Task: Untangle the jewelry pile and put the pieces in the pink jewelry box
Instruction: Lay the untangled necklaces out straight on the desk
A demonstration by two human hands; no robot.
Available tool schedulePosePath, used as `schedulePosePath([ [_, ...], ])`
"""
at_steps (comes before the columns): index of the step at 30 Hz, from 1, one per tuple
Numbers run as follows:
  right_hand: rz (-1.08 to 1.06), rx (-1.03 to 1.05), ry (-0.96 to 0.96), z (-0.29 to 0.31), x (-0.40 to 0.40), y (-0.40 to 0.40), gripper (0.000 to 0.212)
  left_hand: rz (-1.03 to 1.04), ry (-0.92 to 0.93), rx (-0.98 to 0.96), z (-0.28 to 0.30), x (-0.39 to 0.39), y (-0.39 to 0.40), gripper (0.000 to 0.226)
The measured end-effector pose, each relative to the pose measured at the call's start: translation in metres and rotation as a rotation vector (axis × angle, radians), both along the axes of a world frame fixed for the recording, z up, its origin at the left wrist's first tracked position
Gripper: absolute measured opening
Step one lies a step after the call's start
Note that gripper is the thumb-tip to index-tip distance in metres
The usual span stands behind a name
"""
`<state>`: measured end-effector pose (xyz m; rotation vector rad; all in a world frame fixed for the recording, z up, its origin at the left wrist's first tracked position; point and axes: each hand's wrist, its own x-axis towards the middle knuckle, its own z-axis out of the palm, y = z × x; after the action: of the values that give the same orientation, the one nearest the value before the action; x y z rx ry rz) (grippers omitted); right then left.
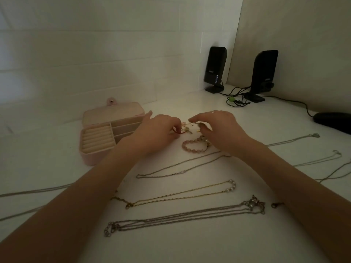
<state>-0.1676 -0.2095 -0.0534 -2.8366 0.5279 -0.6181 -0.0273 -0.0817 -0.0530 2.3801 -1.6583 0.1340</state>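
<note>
Here we pinch the last small tangle (187,128) between left hand (161,133) and right hand (218,128), beside the open box (98,156) on the tabletop (190,243); light, limp, snag-prone, it looks best teased at its loose ends.

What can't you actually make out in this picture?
- Tangled jewelry pile, head view: too small and dim, partly behind the left hand and right hand.
- Pink jewelry box: right compartments hidden by the left hand.
- Silver chains: cut by the right edge.
</note>
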Motion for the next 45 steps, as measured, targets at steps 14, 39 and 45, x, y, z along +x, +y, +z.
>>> schedulePosePath([
  [14, 0.064, -0.231, 0.097, -0.002, 0.033, 0.013, 0.018, 0.013, -0.171, 0.035, -0.009, 0.000, -0.005, 0.022],
  [39, -0.260, 0.865, 0.078, 0.035, -0.065, -0.054, 0.015, -0.141, 0.126, -0.115, -0.001, -0.035, -0.003, 0.021],
  [45, -0.495, 0.582, 0.056, 0.018, -0.056, -0.063, 0.011, -0.073, -0.103, 0.037, -0.008, -0.032, -0.004, 0.035],
])
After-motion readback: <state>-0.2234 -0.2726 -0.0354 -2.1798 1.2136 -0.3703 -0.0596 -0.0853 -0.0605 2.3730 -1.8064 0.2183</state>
